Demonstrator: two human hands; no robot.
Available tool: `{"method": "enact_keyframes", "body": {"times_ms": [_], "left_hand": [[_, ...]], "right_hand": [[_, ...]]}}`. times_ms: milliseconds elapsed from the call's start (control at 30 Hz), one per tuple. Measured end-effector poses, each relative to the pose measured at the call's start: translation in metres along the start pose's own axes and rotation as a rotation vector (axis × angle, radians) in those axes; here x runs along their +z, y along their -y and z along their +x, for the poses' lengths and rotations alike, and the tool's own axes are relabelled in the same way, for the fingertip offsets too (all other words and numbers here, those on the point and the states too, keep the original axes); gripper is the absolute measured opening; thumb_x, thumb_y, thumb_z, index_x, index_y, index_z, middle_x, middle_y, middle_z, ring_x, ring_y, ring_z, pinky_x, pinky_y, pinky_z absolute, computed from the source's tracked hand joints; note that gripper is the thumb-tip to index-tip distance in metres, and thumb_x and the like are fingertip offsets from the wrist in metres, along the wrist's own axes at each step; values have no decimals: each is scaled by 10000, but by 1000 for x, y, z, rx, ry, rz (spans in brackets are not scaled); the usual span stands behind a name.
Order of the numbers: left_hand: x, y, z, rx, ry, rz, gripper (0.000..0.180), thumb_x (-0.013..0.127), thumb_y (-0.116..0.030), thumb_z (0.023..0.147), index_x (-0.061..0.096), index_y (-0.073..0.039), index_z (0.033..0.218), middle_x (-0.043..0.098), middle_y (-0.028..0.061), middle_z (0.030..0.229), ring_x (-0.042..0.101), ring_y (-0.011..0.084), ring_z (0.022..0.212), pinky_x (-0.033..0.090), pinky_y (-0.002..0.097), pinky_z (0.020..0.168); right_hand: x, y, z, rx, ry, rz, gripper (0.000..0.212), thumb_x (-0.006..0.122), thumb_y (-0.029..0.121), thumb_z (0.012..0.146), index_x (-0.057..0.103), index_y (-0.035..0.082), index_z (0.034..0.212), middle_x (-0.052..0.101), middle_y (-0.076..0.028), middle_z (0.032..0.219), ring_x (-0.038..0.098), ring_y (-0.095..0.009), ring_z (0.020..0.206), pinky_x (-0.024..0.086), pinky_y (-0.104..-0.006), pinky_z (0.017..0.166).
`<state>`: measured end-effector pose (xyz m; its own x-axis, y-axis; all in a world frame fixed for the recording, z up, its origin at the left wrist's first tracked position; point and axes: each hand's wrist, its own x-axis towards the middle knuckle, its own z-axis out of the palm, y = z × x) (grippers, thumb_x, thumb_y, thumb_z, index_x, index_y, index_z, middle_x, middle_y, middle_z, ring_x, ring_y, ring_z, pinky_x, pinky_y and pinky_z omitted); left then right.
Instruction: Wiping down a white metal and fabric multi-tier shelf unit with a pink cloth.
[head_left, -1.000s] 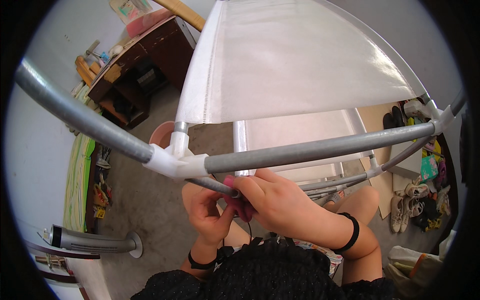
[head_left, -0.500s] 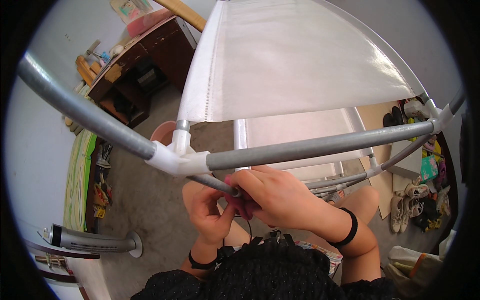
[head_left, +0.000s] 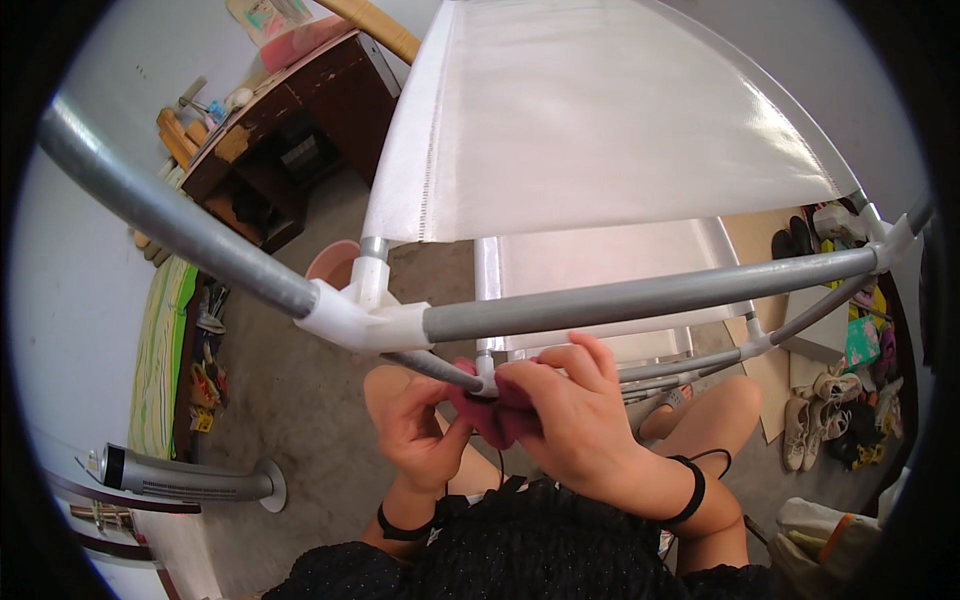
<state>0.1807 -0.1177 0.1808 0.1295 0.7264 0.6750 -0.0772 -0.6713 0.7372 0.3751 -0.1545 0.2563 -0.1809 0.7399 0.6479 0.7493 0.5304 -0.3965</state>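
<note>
A rack frame of grey tubes [head_left: 640, 292] and white plastic connectors [head_left: 350, 318] stands before me, with white fabric shelves [head_left: 620, 120] stretched across it. Below the upper front tube, both my hands are at a lower corner with a small white connector [head_left: 487, 381]. A dark pink cloth [head_left: 492, 424] is bunched around the underside of this joint. My left hand [head_left: 415, 425] pinches its left side between thumb and fingers. Its right side is in my right hand [head_left: 580, 410], with some fingers raised off it. The cloth partly hides the joint.
A tower fan [head_left: 190, 482] lies at the left, below a bed with a green striped cover [head_left: 160, 365]. Farther back are a pink basin [head_left: 332, 260] and a dark brown desk [head_left: 345, 95]. Shoes [head_left: 797, 428] and boxes line the right side, with a cloth bag [head_left: 812, 540] nearer me.
My right hand has shifted right and raised its fingers, uncovering the small white connector. More of the cloth shows now. My left hand keeps its pinch, and the view has moved slightly.
</note>
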Motion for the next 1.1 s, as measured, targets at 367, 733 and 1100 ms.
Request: {"method": "enact_keyframes", "body": {"times_ms": [367, 733, 1100], "left_hand": [[13, -8, 13, -35, -25, -111, 442, 651, 185, 812, 559, 16, 1210, 622, 149, 1118, 617, 207, 1001, 505, 325, 891], [26, 19, 3, -1, -81, -321, 450, 619, 198, 820, 575, 13, 1228, 615, 148, 1105, 601, 197, 989, 492, 298, 894], [21, 71, -35, -368, 208, -195, 304, 625, 91, 897, 628, -17, 1182, 693, 87, 1044, 677, 150, 954, 546, 301, 874]], "right_hand": [[1, 5, 6, 50, -45, 186, 445, 705, -5, 670, 614, 76, 1098, 660, -28, 853, 576, -263, 793, 476, -379, 752], [40, 17, -10, 133, -315, 90, 415, 758, -40, 577, 605, 107, 934, 622, -27, 803, 514, -257, 750, 408, -377, 666], [119, -28, -107, 337, -288, -27, 299, 729, -51, 773, 598, 21, 1032, 615, -151, 1042, 621, -283, 885, 525, -354, 784]]}}
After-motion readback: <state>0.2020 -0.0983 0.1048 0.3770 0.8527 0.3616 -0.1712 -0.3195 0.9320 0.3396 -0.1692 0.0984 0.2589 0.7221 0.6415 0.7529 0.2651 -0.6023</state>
